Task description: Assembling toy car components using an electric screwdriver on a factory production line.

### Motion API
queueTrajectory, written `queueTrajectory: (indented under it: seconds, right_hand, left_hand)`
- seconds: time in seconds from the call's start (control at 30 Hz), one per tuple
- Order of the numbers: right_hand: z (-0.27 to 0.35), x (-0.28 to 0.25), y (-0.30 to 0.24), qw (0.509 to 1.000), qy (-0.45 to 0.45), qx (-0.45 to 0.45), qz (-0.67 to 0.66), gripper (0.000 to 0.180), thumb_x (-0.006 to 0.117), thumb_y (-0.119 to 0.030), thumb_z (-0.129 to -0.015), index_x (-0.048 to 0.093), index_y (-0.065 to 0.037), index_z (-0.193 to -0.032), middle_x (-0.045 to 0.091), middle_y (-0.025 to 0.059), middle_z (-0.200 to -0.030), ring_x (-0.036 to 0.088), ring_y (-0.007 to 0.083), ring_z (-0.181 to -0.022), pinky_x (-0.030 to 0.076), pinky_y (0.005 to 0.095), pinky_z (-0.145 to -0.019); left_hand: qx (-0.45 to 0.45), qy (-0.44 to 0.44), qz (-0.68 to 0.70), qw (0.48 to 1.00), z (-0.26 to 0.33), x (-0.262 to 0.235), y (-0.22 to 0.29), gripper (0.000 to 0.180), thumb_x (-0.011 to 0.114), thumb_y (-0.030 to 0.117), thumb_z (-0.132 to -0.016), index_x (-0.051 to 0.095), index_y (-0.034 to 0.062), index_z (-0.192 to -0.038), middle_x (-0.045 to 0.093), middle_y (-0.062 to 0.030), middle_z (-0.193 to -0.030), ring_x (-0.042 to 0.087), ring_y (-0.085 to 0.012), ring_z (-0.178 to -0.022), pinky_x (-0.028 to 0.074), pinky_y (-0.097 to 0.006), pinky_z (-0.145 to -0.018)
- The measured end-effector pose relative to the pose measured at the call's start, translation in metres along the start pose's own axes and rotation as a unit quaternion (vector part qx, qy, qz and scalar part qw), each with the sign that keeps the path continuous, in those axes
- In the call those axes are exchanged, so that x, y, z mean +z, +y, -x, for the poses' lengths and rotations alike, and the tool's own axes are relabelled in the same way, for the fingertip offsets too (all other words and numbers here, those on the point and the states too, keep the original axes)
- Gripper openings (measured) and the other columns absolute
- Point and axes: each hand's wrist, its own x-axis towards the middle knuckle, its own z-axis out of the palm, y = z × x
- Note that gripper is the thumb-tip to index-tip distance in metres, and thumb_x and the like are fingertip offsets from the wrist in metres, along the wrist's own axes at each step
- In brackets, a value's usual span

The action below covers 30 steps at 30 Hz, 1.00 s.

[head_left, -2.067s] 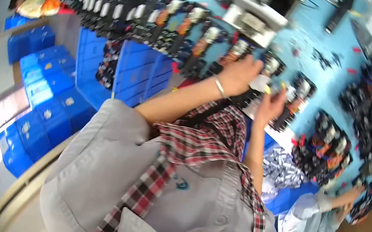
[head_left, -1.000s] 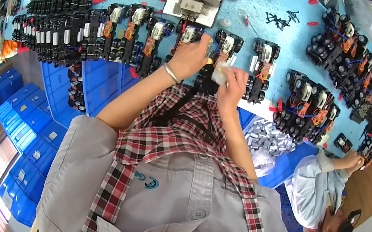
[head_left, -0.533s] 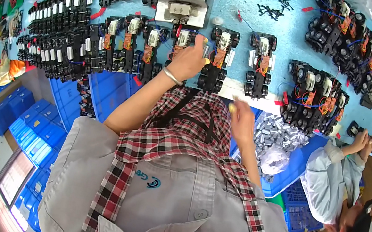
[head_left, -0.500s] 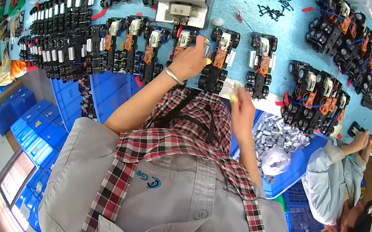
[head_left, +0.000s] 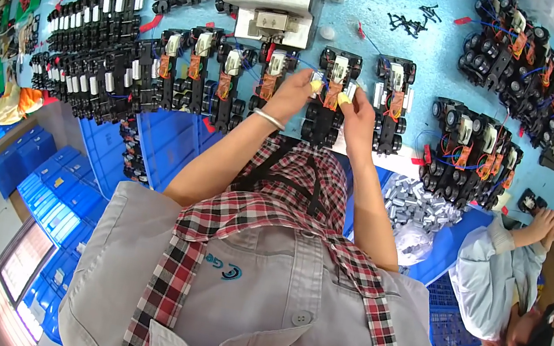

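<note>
A black toy truck chassis (head_left: 323, 116) with wheels, an orange circuit board and a pale front block lies on the blue table in front of me. My left hand (head_left: 291, 95) closes on its left side, beside a silver side piece (head_left: 317, 76). On the opposite side my right hand (head_left: 359, 119) presses in with thumb and finger, next to another silver side piece (head_left: 351, 91). Yellow covers show on the thumbs of both hands. A similar chassis (head_left: 390, 119) with silver side pieces stands just right of my right hand, and another chassis (head_left: 272, 73) stands left of my left hand.
A grey metal fixture (head_left: 273, 22) stands beyond the chassis row. Black small parts (head_left: 413, 23) lie at the back. More chassis (head_left: 471, 150) crowd the right, near a co-worker's hands (head_left: 547, 224). A blue bin of silver pieces (head_left: 422, 206) sits below the table edge.
My left hand has moved right and down from the neighbouring chassis to the left side of the middle one. My right hand has risen to its right side.
</note>
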Motion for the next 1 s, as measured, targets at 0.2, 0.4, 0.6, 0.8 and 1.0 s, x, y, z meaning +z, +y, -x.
queueTrajectory:
  seconds: [0.2,0.4,0.6,0.8,1.0]
  right_hand:
    - [0.001,0.005,-0.009,0.994,0.003,0.022,0.111,0.046,0.052,-0.007,-0.08,0.041,0.007,-0.122,0.058,0.0144,-0.078,0.054,0.0146,-0.07,0.042,0.0274,-0.064]
    - [0.006,0.002,0.002,0.991,0.004,-0.009,0.13,0.044,0.049,-0.006,-0.081,0.039,0.006,-0.123,0.055,0.0209,-0.105,0.051,0.029,-0.098,0.039,0.0329,-0.085]
    - [0.032,-0.001,-0.04,0.942,0.063,-0.131,0.303,0.042,0.051,-0.002,-0.078,0.044,0.002,-0.119,0.046,0.0218,-0.117,0.044,0.0381,-0.109,0.037,0.0357,-0.092]
    - [0.087,-0.081,-0.009,0.916,0.289,-0.192,0.203,0.021,0.052,-0.004,-0.079,0.057,0.003,-0.098,0.059,0.0121,-0.089,0.056,0.0191,-0.078,0.044,0.0285,-0.071]
    - [0.181,-0.252,0.255,0.814,0.528,0.148,0.192,0.024,0.05,-0.022,-0.086,0.059,0.001,-0.085,0.051,0.0039,-0.056,0.049,0.0136,-0.053,0.042,0.027,-0.054]
  left_hand:
    - [0.035,-0.019,0.096,0.995,0.002,0.001,-0.009,0.03,0.044,0.01,-0.09,0.045,0.0014,-0.119,0.055,-0.0023,-0.107,0.052,-0.0095,-0.096,0.041,-0.024,-0.084]
    - [0.06,-0.007,0.041,0.997,-0.009,0.0,-0.028,0.032,0.044,0.01,-0.091,0.042,0.0007,-0.121,0.054,-0.0033,-0.108,0.051,-0.0104,-0.099,0.041,-0.025,-0.085]
    - [0.216,0.081,-0.175,0.957,0.0,0.009,-0.043,0.046,0.05,0.005,-0.084,0.033,-0.0031,-0.125,0.049,-0.013,-0.115,0.049,-0.0212,-0.105,0.04,-0.03,-0.089]
    - [0.312,0.15,-0.495,0.797,0.063,0.047,0.048,0.061,0.059,0.01,-0.077,0.027,-0.0039,-0.128,0.038,-0.0274,-0.12,0.039,-0.0393,-0.112,0.035,-0.039,-0.094]
    - [0.329,0.079,-0.6,0.725,0.026,0.059,0.168,0.029,0.057,0.019,-0.075,0.055,0.0039,-0.1,0.06,-0.0166,-0.09,0.058,-0.0317,-0.082,0.046,-0.04,-0.072]
